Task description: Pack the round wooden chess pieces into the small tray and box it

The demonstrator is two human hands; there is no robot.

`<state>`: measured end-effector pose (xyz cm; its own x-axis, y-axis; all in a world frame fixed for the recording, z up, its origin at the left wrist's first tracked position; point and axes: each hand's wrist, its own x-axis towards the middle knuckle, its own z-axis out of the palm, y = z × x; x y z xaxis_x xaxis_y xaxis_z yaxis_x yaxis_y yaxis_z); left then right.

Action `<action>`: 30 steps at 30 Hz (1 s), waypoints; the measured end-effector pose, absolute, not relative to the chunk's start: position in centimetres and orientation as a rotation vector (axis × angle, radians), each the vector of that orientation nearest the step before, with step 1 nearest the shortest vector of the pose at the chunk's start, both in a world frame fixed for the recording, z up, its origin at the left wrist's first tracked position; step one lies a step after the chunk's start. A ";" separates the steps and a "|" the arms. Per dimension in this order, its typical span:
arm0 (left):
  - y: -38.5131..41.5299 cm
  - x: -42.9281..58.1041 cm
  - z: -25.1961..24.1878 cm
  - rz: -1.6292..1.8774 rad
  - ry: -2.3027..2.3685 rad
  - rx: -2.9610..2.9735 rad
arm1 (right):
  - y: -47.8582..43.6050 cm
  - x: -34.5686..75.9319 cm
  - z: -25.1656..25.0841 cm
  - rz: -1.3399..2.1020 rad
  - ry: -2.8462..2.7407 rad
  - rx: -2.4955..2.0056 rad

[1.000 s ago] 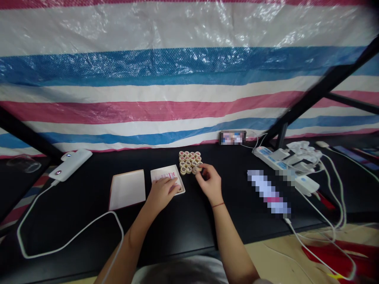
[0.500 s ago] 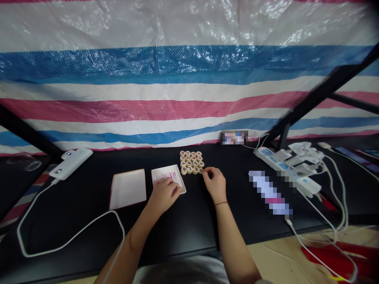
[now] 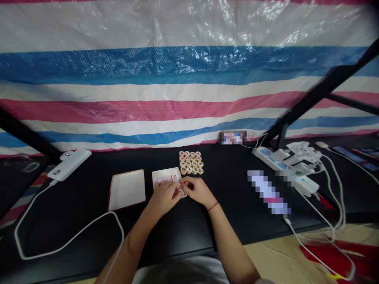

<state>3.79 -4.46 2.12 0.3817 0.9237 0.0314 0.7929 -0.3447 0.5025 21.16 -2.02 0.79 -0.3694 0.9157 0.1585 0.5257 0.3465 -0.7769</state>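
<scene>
Round cream Chinese chess pieces [image 3: 191, 162], marked in red and black, stand in tight rows of short stacks on the black table [image 3: 189, 232]. In front of them to the left lies a small white open box [image 3: 166, 172] with a pink-printed paper inside. Over its near edge my left hand [image 3: 166, 196] is closed, its thumb and fingers on a chess piece [image 3: 182, 193] at the box's right corner. Fingertips pinched, my right hand [image 3: 197, 190] meets it at the box's right rim. What lies between those right fingertips is hidden.
Left of the box lies a white box lid [image 3: 128, 190]. A white device [image 3: 71, 163] with a cable sits far left. On the right are a pixelated phone [image 3: 269, 193] and a crowded power strip [image 3: 284, 165]. Another phone [image 3: 233, 137] leans against the striped sheet [image 3: 189, 94].
My right hand has left the front right chess piece and moved left and nearer to me, beside my left hand at the box. The rows of pieces look unchanged.
</scene>
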 end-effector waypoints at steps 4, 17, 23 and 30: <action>-4.2 3.8 2.2 0.547 1.559 2.212 | -2.3 21.0 1.0 0.740 -1.980 -1.216; -3.7 3.4 1.3 0.968 1.504 2.024 | -2.7 20.5 1.3 0.649 -1.883 -1.061; -4.4 3.4 1.3 0.553 1.676 2.357 | -1.5 23.7 0.5 0.143 -1.466 -1.591; -4.7 3.2 0.8 0.389 1.667 2.414 | -0.7 25.1 -1.4 0.189 -1.534 -1.845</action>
